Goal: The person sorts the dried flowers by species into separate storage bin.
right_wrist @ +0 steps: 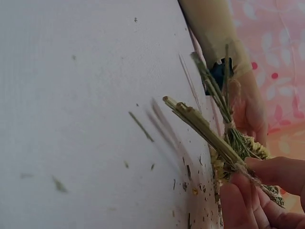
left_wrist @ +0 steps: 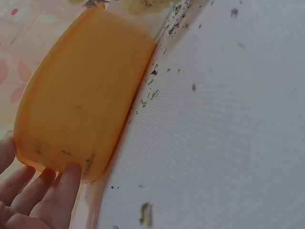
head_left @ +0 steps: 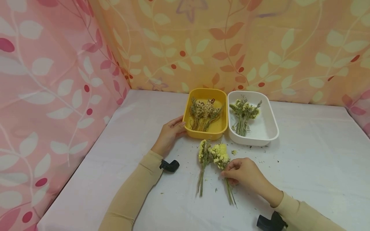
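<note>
My left hand holds the left front corner of a yellow plastic tray, with the thumb at the rim and fingertips against the outer wall. Bunches of dried flowers lie inside that tray. On the table, my right hand pinches a tied bunch of yellow dried flowers by its stems. In the right wrist view, thumb and fingers close on twine around those stems. A second yellow bunch lies just left of it, its flower head close to the first.
A white tray stands against the yellow one's right side, holding more tied dried flowers. Bits of leaf and stem litter the white tablecloth. Patterned cloth hangs behind the table and along its left.
</note>
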Demonstrator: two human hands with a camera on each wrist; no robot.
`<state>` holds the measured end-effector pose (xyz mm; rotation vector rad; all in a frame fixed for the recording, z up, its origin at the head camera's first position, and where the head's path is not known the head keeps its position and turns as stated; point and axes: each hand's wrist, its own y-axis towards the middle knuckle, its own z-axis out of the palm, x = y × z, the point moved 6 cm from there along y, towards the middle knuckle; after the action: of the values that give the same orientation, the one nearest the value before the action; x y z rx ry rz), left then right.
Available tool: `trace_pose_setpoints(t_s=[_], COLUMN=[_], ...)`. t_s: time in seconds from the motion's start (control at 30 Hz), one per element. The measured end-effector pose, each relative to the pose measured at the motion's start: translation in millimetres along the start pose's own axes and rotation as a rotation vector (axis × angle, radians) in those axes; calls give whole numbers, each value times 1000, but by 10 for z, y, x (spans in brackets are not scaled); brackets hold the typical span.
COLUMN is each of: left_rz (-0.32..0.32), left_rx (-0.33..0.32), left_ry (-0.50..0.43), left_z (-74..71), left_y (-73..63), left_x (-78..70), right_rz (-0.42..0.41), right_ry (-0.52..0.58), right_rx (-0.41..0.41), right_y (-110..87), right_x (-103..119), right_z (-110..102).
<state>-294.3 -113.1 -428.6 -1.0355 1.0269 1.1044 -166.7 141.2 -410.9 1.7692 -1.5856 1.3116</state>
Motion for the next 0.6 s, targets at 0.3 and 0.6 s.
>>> trace_pose_setpoints(t_s=[0.3, 0.6], left_rz=[7, 8], left_rx=[13, 11], left_ry=[-6, -5], left_z=[8, 5], left_y=[-2, 4], left_x=[-6, -5], right_rz=[2, 4], right_ry=[53, 27], right_rx=[-74, -45], right_y=[15, 3], right_x=[51, 38], right_z=[-92, -40])
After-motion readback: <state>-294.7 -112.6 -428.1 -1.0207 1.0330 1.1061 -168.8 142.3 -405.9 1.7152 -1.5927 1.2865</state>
